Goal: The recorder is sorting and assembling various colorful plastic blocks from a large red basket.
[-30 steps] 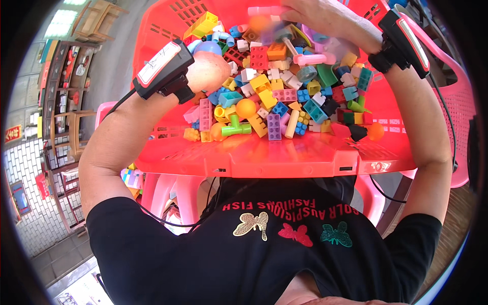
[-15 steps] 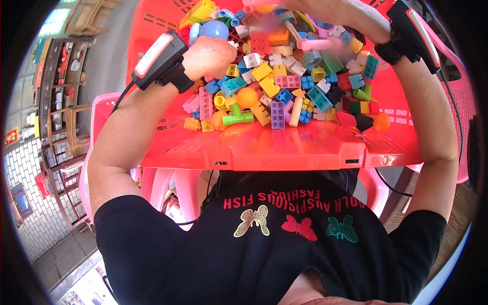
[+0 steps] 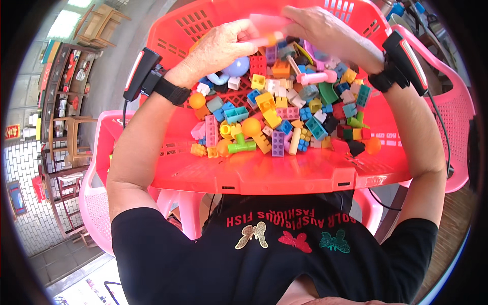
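Note:
My left hand and my right hand are raised over the far part of a red plastic basket. Between them is a pink toy piece, smeared by motion, with an orange part at its lower side. My left fingers are closed at its left end, and my right fingertips pinch its right end. Under my left hand lies a blue ball. Below my right hand is a pink rod-shaped toy piece. Building blocks of many colours, among them a purple one, fill the basket's middle.
Orange balls lie among the blocks. Pink plastic chairs stand on both sides of the basket. Bands with black devices and cables are on both my wrists. Wooden chairs and shelves stand farther left.
My left hand has risen from the blocks toward my right hand and closed on the pink piece. The basket appears lower in view, and the blocks beneath the left hand now show.

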Demonstrator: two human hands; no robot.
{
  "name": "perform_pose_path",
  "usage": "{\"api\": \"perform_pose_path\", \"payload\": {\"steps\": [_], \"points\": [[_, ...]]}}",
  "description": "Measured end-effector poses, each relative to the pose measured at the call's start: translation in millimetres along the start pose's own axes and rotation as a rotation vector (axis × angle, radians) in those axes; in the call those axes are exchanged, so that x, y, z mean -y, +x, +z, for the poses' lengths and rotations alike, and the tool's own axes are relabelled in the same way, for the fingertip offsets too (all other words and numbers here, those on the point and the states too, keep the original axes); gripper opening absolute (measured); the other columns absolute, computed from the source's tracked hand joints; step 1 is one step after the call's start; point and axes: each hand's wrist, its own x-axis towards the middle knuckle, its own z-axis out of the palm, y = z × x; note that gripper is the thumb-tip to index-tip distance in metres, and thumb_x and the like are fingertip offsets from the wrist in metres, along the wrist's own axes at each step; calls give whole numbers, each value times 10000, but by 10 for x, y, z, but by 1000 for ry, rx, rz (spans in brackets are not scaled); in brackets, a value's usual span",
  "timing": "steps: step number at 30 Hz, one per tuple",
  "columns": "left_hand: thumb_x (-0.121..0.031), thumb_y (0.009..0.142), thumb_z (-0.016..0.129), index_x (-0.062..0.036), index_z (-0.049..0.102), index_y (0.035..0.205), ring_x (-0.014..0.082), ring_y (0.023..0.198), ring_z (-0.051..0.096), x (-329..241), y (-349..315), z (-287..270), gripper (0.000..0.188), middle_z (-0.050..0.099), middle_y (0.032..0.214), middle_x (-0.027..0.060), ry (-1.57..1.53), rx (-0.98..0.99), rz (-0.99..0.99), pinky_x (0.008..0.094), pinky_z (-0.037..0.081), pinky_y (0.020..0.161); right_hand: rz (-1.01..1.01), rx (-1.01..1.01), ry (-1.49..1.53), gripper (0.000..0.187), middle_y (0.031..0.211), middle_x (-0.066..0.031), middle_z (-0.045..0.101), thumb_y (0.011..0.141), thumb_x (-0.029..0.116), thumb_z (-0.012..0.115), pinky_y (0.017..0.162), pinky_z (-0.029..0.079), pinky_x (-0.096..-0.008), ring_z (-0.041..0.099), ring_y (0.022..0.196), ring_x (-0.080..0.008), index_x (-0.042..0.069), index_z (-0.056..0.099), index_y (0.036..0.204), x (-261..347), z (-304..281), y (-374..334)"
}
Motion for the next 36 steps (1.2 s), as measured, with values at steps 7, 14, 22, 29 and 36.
{"api": "perform_pose_path", "payload": {"steps": [7,14,22,29,36], "points": [[-200,899,608,-94,612,1003,21,688,492,-75,-13,-163,148,552,767,-50,-217,-169,-88,177,399,581,399,-66,243,256,746,-221,570,933,251,547,652,457,-457,585,758,-399,6,475,950,-21,60,43],[-187,885,622,-96,621,1054,24,694,510,21,-35,-261,192,546,747,-50,-223,-135,-76,182,404,575,458,91,358,263,762,-219,580,932,264,542,667,461,-454,590,764,-390,6,497,958,77,-70,158],[-209,918,588,-65,582,1035,6,641,469,-72,-57,-234,186,524,725,-52,-324,-89,-41,154,383,529,487,105,437,263,788,-212,576,915,268,554,630,431,-446,560,763,-410,15,522,980,101,-79,147],[-229,929,578,-79,572,1031,-2,614,437,-68,-71,-319,182,497,735,-58,-341,-34,7,146,349,498,553,129,610,286,777,-197,553,932,255,548,624,429,-380,516,683,-345,-15,536,1027,96,-144,181],[-237,934,576,-73,581,1014,-2,608,433,-41,-57,-336,182,495,732,-56,-351,-25,25,150,338,495,478,104,563,282,785,-195,555,935,253,543,635,428,-375,519,693,-335,-18,533,1011,108,-159,186]]}}
